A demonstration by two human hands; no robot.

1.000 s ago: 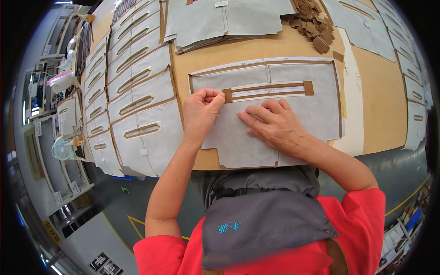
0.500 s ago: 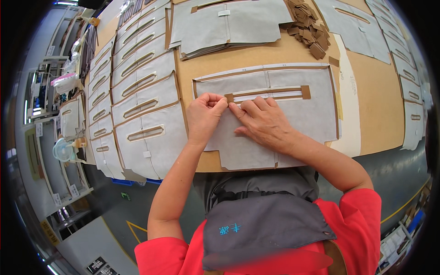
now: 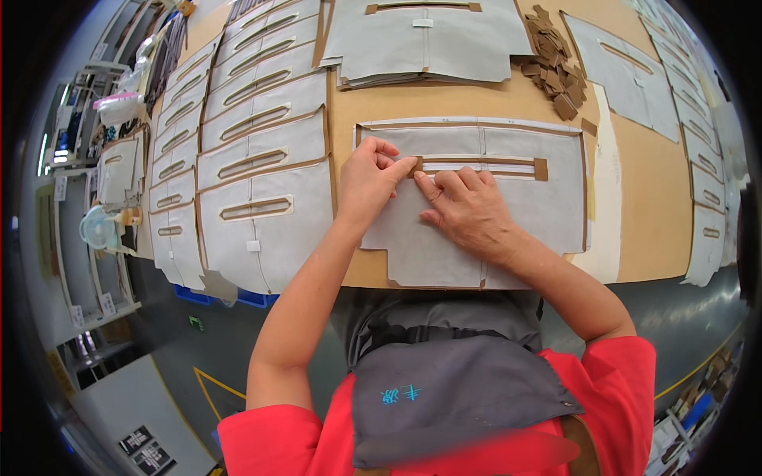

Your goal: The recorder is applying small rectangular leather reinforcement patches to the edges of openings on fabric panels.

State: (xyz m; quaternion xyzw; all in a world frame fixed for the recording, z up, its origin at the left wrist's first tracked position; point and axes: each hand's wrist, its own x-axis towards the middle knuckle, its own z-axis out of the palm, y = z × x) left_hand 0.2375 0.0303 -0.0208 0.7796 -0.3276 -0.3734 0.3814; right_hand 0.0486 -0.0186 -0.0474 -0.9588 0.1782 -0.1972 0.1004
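Observation:
A grey fabric panel (image 3: 516, 210) with brown edging lies flat in front of me. Across it runs a slot with a white-and-brown zipper strip (image 3: 484, 166). Brown rectangular tabs sit at its ends: the right tab (image 3: 540, 169) is in plain sight, the left tab (image 3: 418, 164) partly covered by my fingers. My left hand (image 3: 370, 184) touches the left tab with its thumb, the other fingers curled and lifted apart from it. My right hand (image 3: 470, 208) rests on the panel below the zipper, palm down, index fingertip pressing by the same tab.
Rows of similar grey panels (image 3: 262, 178) overlap on the left, with more panels (image 3: 709, 170) along the right edge. A stack of panels (image 3: 421, 47) lies beyond the work. Brown tabs (image 3: 556, 67) are heaped beside it. A small fan (image 3: 98, 228) stands at far left.
My left thumb and index finger have moved apart from a pinch, the thumb staying at the left tab. My right hand keeps its place there. The whole view has shifted slightly.

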